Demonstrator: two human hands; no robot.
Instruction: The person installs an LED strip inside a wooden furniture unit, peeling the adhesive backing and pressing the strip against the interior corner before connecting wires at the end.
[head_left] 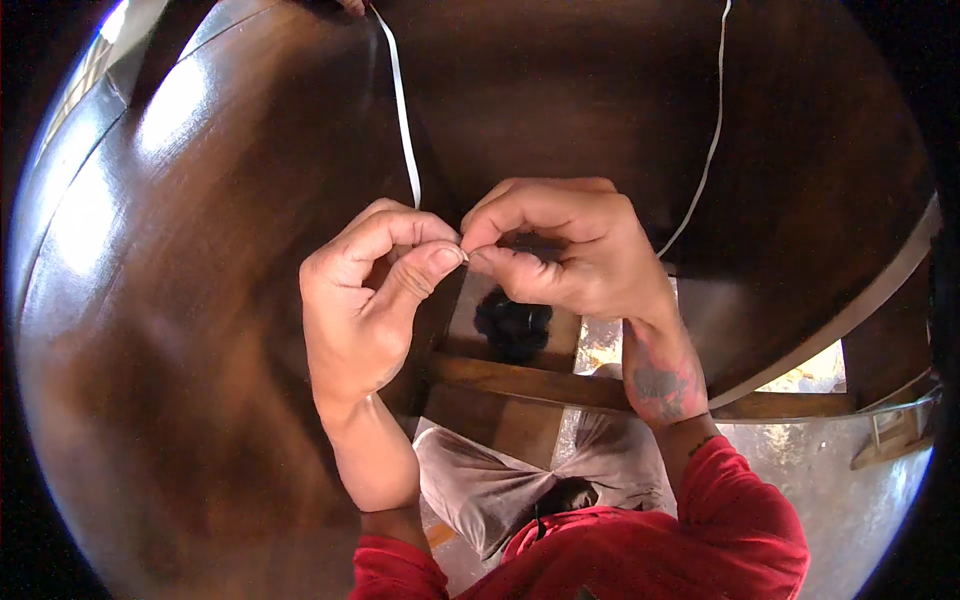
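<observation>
My left hand [365, 290] and my right hand [590, 245] meet in the middle, both closed in a pinch with fingertips touching. A narrow white strip [402, 115] comes down from the top and disappears at my left hand's bent fingers. A tiny pale bit shows between the fingertips; the right fingers hide what they hold. A thin white cord [716, 125] hangs from the upper right and passes out of sight behind my right wrist. Whether strip and cord join, I cannot tell.
Large curved dark brown wooden panels [200, 380] surround my arms. Below my hands runs a wooden crossbar [530, 380], with a black bundle [515, 325] beyond it. Part of another hand [352, 5] appears at the top edge. A small wooden piece [893, 437] lies at the lower right.
</observation>
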